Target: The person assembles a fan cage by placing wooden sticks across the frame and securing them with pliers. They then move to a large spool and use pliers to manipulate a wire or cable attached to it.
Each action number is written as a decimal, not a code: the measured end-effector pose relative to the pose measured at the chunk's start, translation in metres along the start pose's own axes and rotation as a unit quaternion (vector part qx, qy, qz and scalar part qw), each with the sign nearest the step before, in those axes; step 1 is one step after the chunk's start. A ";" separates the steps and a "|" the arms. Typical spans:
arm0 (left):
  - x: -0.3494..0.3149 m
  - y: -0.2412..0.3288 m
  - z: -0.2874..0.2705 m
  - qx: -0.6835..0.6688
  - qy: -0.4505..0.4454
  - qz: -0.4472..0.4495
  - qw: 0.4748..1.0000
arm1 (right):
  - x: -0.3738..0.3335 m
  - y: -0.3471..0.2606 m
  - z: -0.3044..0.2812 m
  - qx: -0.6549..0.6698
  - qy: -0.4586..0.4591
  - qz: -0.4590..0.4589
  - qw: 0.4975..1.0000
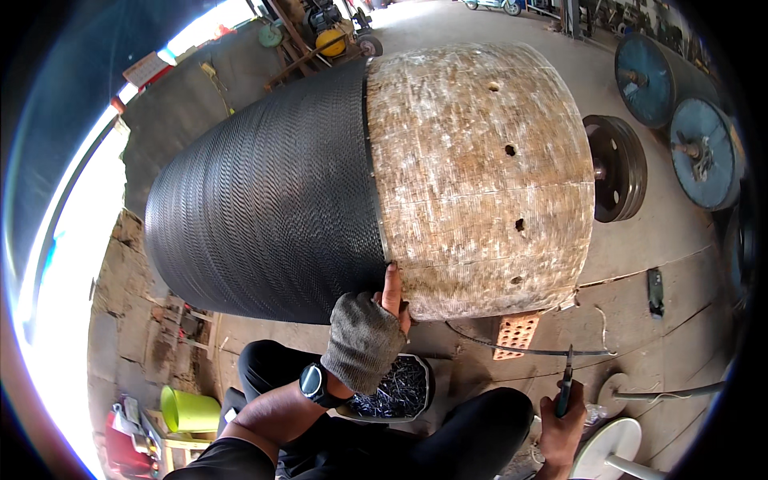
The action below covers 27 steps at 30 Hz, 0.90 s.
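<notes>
A big drum lies on its side before me, its left part wrapped in black ribbed material [272, 192] and its right part a bare, worn brown-and-white surface [480, 176] with several holes. My left hand [364, 340], in a grey fingerless glove, presses its outstretched index finger to the drum at the lower end of the black edge. The other fingers bend under it, partly hidden. Low on the right, my right hand [562, 428] grips a slim pointed knife [566, 384] with a dark handle, tip up. Near it, a thin black strip [528, 350] runs out from under the drum.
Between my legs stands a tub of loose nails [396, 392]. A perforated red brick [516, 334] sits below the drum. A grooved pulley [616, 168] is at its right end. Blue drums [704, 152] stand farther right, a yellow-green bucket [190, 410] at lower left.
</notes>
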<state>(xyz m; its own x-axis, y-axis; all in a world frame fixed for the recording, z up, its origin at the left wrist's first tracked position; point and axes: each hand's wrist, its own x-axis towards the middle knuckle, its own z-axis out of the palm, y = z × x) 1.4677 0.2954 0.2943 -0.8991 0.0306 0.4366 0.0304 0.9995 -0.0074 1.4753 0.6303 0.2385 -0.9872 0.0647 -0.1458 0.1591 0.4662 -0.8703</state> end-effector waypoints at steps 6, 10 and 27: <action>0.002 0.006 0.001 -0.005 -0.005 -0.005 1.000 | 0.008 0.015 -0.008 0.048 -0.008 0.015 0.999; 0.003 0.010 0.002 0.010 0.003 -0.013 1.000 | 0.012 0.019 -0.012 0.047 -0.009 0.004 0.999; 0.003 0.014 0.001 0.031 0.006 -0.033 0.999 | 0.015 0.030 -0.013 0.051 -0.007 0.015 0.999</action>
<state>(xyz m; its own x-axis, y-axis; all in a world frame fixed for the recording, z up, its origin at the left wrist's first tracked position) 1.4646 0.3095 0.2951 -0.8932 -0.0356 0.4483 -0.0562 0.9979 -0.0328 1.4654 0.6563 0.2166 -0.9820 0.0638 -0.1780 0.1889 0.3721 -0.9088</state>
